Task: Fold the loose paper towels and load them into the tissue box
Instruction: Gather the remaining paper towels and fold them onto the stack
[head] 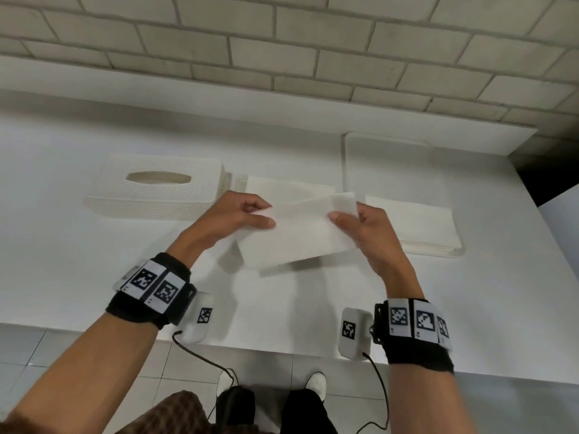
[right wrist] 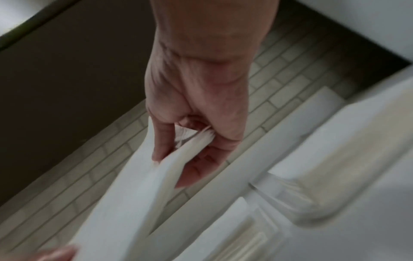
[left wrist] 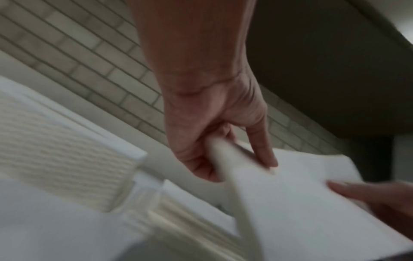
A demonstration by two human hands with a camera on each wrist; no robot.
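Both hands are raised over the white surface [head: 78,261]: a paper towel [head: 300,233] is pinched at its left end by the left hand [head: 232,219] and at its right end by the right hand [head: 369,233], fingers clamped on it. Far left lies the tissue box [head: 156,191]; a towel stack [head: 416,223] lies right.

Motion blur is smearing both wrist views. The paper towel [head: 297,233] is hiding the fingers beneath it. The tissue box [left wrist: 55,150] is running off the left edge, its opening out of sight there.
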